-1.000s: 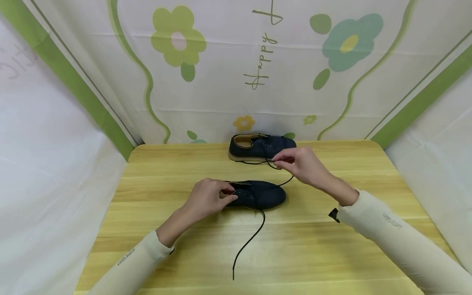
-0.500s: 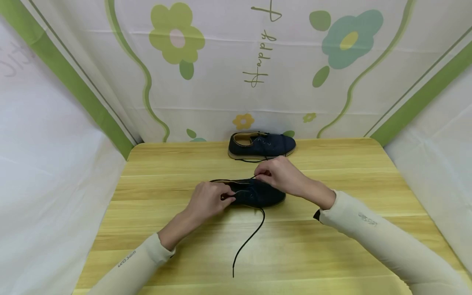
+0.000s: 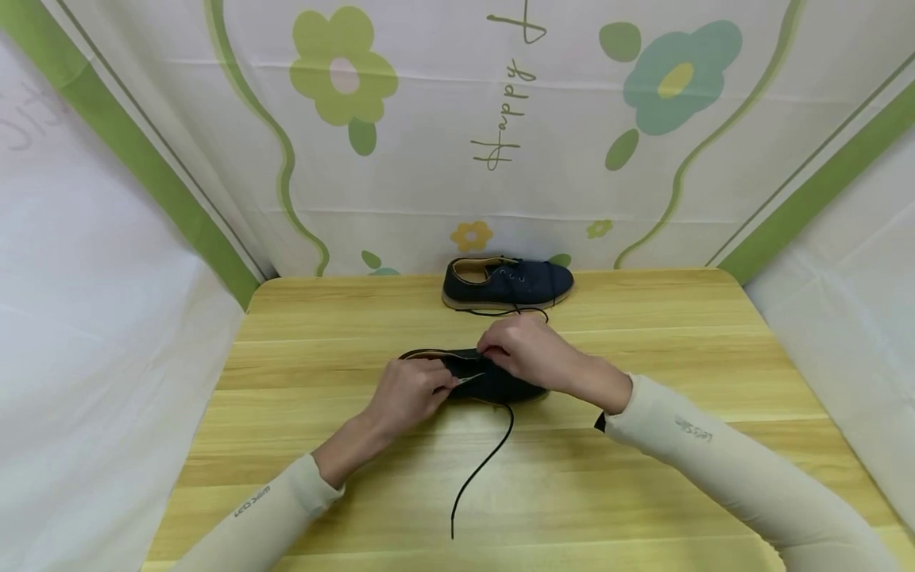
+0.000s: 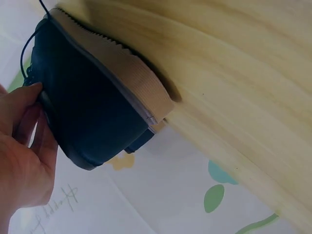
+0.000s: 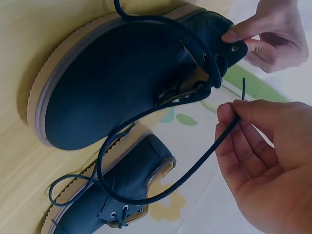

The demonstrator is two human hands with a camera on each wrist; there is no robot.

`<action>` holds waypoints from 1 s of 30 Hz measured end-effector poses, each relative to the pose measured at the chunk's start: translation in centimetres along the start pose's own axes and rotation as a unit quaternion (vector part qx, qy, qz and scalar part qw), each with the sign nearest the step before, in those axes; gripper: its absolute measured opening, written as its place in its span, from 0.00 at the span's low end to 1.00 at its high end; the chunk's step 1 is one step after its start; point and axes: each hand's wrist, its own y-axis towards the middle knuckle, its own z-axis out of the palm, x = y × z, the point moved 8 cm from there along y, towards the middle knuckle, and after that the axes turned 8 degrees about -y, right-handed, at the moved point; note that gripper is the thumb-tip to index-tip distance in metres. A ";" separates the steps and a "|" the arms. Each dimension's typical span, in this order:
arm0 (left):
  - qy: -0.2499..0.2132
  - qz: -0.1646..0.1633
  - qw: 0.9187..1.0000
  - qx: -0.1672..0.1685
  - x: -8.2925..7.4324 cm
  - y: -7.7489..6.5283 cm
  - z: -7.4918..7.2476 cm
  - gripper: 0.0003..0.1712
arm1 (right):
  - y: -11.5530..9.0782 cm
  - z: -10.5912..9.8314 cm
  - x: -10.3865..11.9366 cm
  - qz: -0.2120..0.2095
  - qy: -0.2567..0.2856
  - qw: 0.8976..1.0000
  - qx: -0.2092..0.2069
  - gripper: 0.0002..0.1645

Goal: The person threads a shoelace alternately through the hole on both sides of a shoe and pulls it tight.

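Note:
A dark navy lace-up shoe (image 3: 503,388) stands on the table, toe to the right. My left hand (image 3: 411,389) pinches the near eyelet flap (image 5: 236,48) between thumb and finger, lifting it outward from the shoe opening. Over the front of the shoe, my right hand (image 3: 532,351) pinches the black lace (image 5: 187,183) close to its end, and the tip sticks out past the fingers in the right wrist view. The lace loops from there back to the eyelets. Its other end (image 3: 480,469) trails on the table toward me.
A matching shoe (image 3: 546,282) with its lace threaded stands behind, against the printed cloth (image 3: 422,183). Its loose lace (image 3: 486,312) lies along its near side. The wooden table (image 3: 300,413) stretches to both sides, and white cloth walls (image 3: 114,302) enclose it.
My right hand has come left and toward me with the lace, from beside the rear shoe to over the near shoe's opening. My left hand stays at the flap, turned slightly.

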 end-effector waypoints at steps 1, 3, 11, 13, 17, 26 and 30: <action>0.005 0.006 1.000 0.001 -0.1 0.0 0.1 0.08 | 0.0 0.1 0.2 -0.005 0.002 1.000 -0.001 0.08; 0.017 0.015 1.000 0.004 -0.3 0.0 0.2 0.08 | 0.0 0.3 0.5 -0.016 0.008 1.000 -0.004 0.08; 0.048 0.042 0.998 -0.002 -0.6 -0.4 0.6 0.07 | 0.2 0.9 2.0 -0.066 -0.009 0.998 -0.013 0.08; 0.054 0.047 0.997 -0.004 -0.6 -0.4 0.6 0.07 | 0.2 1.1 2.3 -0.074 -0.018 0.997 -0.010 0.09; 0.055 0.048 0.997 -0.001 -0.7 -0.4 0.6 0.06 | 0.4 1.4 2.7 -0.079 -0.035 0.996 0.001 0.10; 0.055 0.044 0.998 0.004 -0.7 -0.3 0.6 0.05 | 0.6 1.5 3.2 -0.094 -0.073 0.993 0.013 0.12; 0.053 0.043 0.998 0.004 -0.8 -0.3 0.5 0.05 | 0.6 1.6 3.3 -0.100 -0.080 0.992 0.018 0.13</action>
